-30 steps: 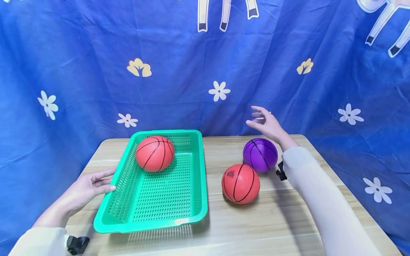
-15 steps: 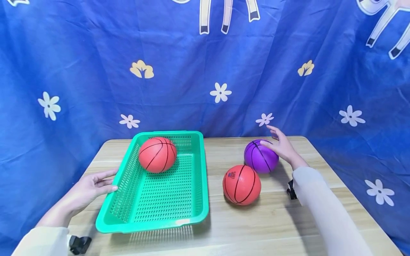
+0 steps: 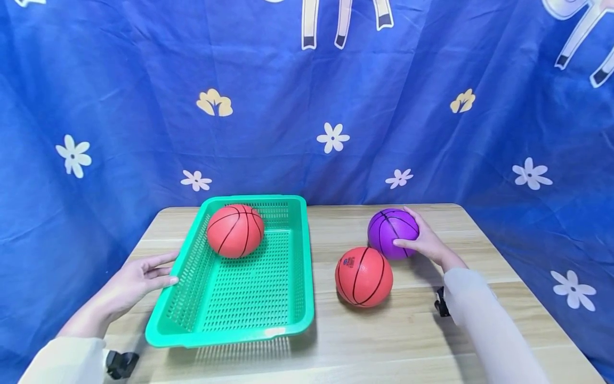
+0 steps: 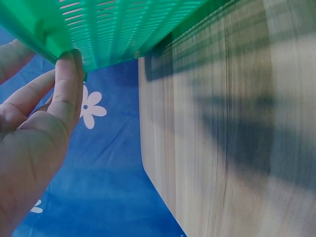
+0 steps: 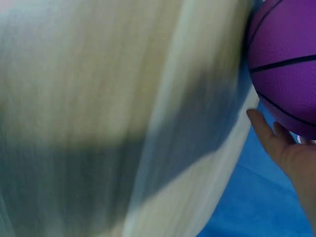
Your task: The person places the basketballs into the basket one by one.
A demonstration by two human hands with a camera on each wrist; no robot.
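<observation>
The green perforated basket stands on the left of the table with one red basketball at its far left. My left hand touches the left rim, its fingers fairly straight in the left wrist view. At the right is a purple basketball, and my right hand spreads around its right side, thumb in front and fingers behind. In the right wrist view a gap shows between one fingertip and the ball; the other fingers are partly hidden. Another red basketball sits just nearer.
A wooden table bears everything. Behind it and along the sides hangs a blue curtain with white flowers and animal figures. The nearer red ball lies between the basket and my right forearm, close against the purple ball.
My right hand has come down from above the purple ball to its right side. The left hand stays at the basket rim, and the balls have not visibly moved.
</observation>
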